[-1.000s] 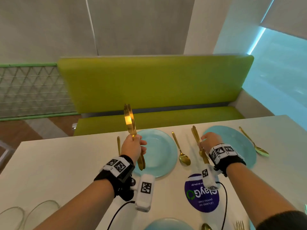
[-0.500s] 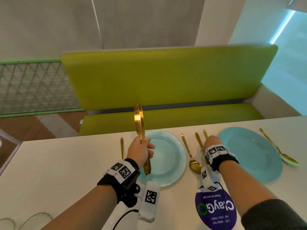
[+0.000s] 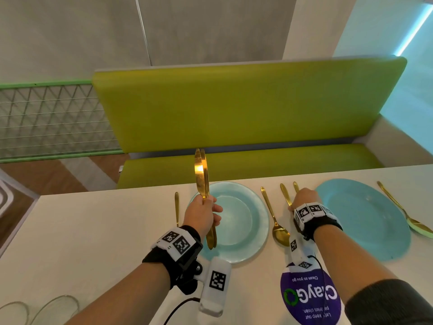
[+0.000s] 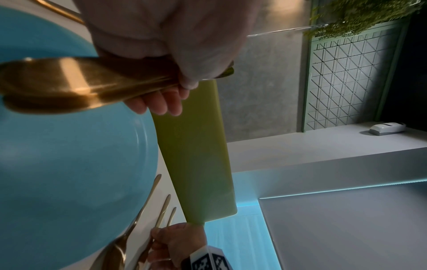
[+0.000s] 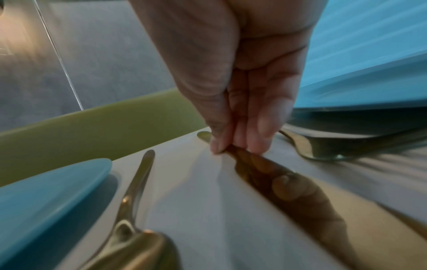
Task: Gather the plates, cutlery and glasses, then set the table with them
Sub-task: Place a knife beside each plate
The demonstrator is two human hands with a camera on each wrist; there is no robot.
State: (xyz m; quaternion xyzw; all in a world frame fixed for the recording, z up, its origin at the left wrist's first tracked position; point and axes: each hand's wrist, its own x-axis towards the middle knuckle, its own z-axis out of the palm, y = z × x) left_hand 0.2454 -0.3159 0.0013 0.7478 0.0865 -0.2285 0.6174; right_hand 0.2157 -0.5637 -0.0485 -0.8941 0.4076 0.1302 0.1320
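L hand (image 3: 202, 213) raised above the tabletop (image 3: 98, 231), fingers and thumb curled round a pair of gold knives (image 3: 201, 177) held near upright, blades up past the tabletop's far edge, handle ends hanging down over the near-left rim of the light-blue plate (image 3: 241, 221). L wrist view: thumb on top, fingertips (image 4: 161, 102) wrapped under the gold handles.

R hand (image 3: 304, 198) down on the tabletop btwn the light-blue plate and the darker blue plate (image 3: 365, 216). Thumb and fingertips (image 5: 258, 138) pinch a gold knife (image 5: 300, 197) that lies flat on the tabletop (fingers mirrored in the blade). Second gold handle (image 3: 285, 193) lies just beside it, w/ the tips of both poking out past the knuckles in head view; can't tell what piece that second one is.

Already laid: gold spoon (image 3: 275, 219) just R of the light-blue plate, bowl toward the camera; slim gold piece (image 3: 177, 207) just L of the same plate, partly hidden behind L hand. Another gold spoon (image 3: 407, 214) R of the darker plate, bowl near the frame edge.

Near side: purple round sticker (image 3: 309, 299) on the tabletop under the R forearm. Two clear glass rims (image 3: 46, 308) at the bottom-left corner, well apart from the plates. Green bench seat (image 3: 246, 106) behind the tabletop.
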